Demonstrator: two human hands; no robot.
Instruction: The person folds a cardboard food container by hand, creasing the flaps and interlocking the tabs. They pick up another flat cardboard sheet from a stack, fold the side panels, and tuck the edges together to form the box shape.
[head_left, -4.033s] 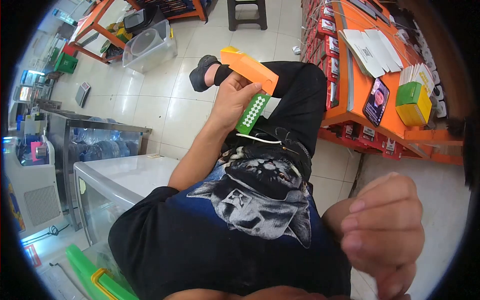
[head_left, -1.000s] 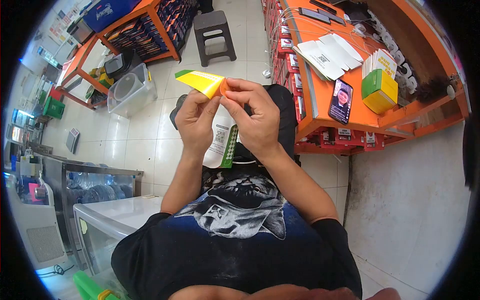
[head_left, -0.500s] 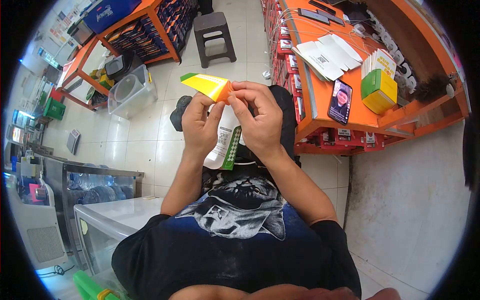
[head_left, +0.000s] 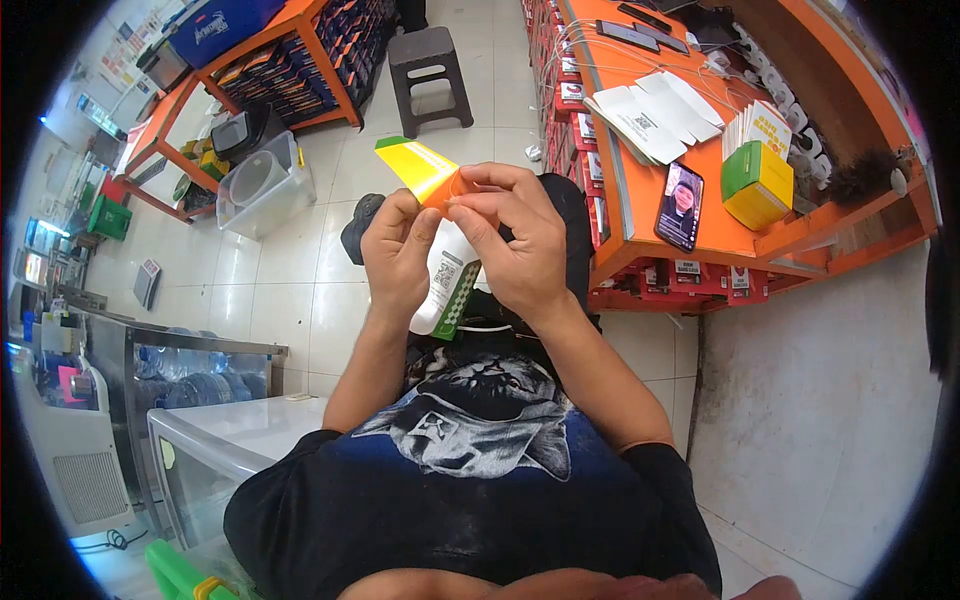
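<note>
A printed cardboard carton [head_left: 418, 172], yellow, green and orange with a white panel carrying a QR code, is partly folded above my lap. Its yellow wing points up and left; the white panel with a green checked edge hangs below between my wrists. My left hand [head_left: 396, 262] pinches the carton's left side with thumb and fingers. On the other side, my right hand [head_left: 517, 238] closes its thumb and fingertips on the orange edge. The fingers hide part of the fold.
An orange table [head_left: 720, 225] at right bears flat white cartons [head_left: 655, 112], a lit phone [head_left: 680, 205], a yellow-green box [head_left: 757, 185] and cables. Red boxes fill the shelf beneath. Ahead stand a dark stool [head_left: 428, 72] and a clear plastic bin [head_left: 268, 205].
The carton's yellow wing has tilted up and shifted slightly right. The lower panel has swung a little. My right fingers have shifted slightly along the orange edge; both hands still hold the carton.
</note>
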